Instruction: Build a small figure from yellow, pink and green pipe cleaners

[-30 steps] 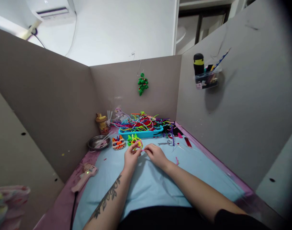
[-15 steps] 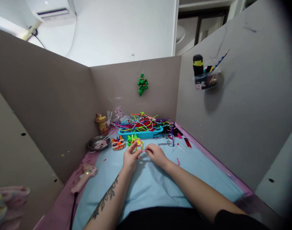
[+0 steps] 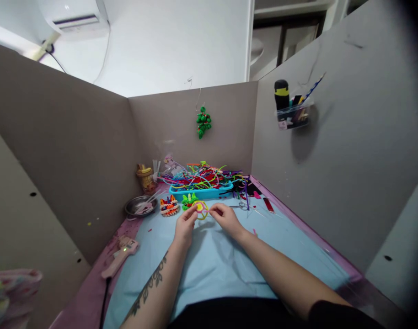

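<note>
the left hand [image 3: 184, 226] has thumb and forefinger pinched together on the near left edge of a small yellow and pink pipe-cleaner loop [image 3: 201, 209], the other fingers curled loosely under. the right hand [image 3: 225, 218] pinches the loop's right side with its fingertips closed on the wire, knuckles up. the loop sits between the two hands, held just above the light blue mat [image 3: 212, 265]; whether it touches the mat cannot be told.

just beyond the loop lie a green pipe-cleaner figure [image 3: 188, 200] and, to its left, an orange striped figure [image 3: 168, 205]. behind them a blue tray [image 3: 202, 192] is heaped with coloured pipe cleaners. scissors [image 3: 239, 206] lie on the mat near the right hand, on its far side. a metal bowl [image 3: 140, 205] sits at the far left edge of the mat, and a pink glue gun [image 3: 121, 250] rests on the pink table border, well apart from the left forearm.

grey partition walls [image 3: 75, 151] close the desk on the left, back and right. the open room is the bare mat on the near side, under and around both forearms.
</note>
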The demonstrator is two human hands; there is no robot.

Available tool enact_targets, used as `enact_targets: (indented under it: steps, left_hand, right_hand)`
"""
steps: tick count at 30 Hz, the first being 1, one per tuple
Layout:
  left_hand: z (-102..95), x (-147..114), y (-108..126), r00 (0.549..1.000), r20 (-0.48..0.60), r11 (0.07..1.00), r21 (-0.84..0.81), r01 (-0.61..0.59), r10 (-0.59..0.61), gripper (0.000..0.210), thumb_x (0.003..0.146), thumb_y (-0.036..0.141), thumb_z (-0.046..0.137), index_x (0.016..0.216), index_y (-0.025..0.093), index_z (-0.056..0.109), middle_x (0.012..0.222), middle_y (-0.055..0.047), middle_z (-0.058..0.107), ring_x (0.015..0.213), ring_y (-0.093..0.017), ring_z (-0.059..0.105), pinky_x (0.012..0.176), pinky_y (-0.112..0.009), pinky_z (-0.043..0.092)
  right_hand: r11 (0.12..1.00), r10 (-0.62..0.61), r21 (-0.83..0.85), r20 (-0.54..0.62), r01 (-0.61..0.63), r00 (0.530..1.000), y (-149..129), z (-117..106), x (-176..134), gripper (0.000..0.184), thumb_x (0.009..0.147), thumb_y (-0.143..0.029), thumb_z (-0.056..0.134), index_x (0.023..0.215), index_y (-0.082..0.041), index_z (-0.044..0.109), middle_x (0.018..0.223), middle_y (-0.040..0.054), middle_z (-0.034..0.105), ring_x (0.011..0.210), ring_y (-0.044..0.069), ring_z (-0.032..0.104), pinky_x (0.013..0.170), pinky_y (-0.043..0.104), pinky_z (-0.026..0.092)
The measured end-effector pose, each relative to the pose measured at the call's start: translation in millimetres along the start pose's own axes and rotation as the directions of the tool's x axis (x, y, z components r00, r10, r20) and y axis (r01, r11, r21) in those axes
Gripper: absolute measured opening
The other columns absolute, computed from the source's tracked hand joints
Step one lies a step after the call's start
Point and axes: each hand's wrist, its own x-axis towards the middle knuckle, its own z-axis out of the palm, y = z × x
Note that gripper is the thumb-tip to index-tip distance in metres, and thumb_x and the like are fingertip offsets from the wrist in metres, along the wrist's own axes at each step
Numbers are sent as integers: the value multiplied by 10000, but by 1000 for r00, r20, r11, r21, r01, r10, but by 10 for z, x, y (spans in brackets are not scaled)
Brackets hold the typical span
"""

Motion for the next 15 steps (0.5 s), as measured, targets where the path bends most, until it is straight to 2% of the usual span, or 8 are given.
enact_targets:
  steps: [3,6,10,15]
  left_hand:
    - [-16,24,-8,999,-9,999,-6,-38,38,428,557,306,756,954,156,695,913,-93,700,740,-165,619,667,-258,442]
    - [-31,49,-30,997,-9,997,-30,-73,73,396,536,287,770,903,152,704,976,-105,690,891,-218,614,805,-313,430]
    - [-54,82,-87,1000,10,996,-84,-23,24,406,526,251,782,902,130,688,938,-110,695,871,-218,627,821,-333,439]
    - [-63,85,-136,997,45,983,-172,65,-58,420,554,228,776,948,142,661,936,-96,688,809,-173,640,773,-290,462]
  right_hand:
    - [997,-37,-67,-14,36,999,9,-21,7,108,747,-224,559,668,-179,616,671,15,578,672,149,524,610,250,399]
    - [996,-55,-77,-24,53,998,5,0,-6,115,747,-210,561,648,-179,610,673,18,563,690,151,525,616,249,407]
    - [999,-22,-50,-58,19,998,18,56,-25,104,742,-229,570,671,-180,628,740,28,535,715,151,526,608,247,434]
    - [999,4,-36,-108,-8,994,44,101,-28,91,715,-244,600,671,-180,649,791,35,484,754,158,514,611,256,454]
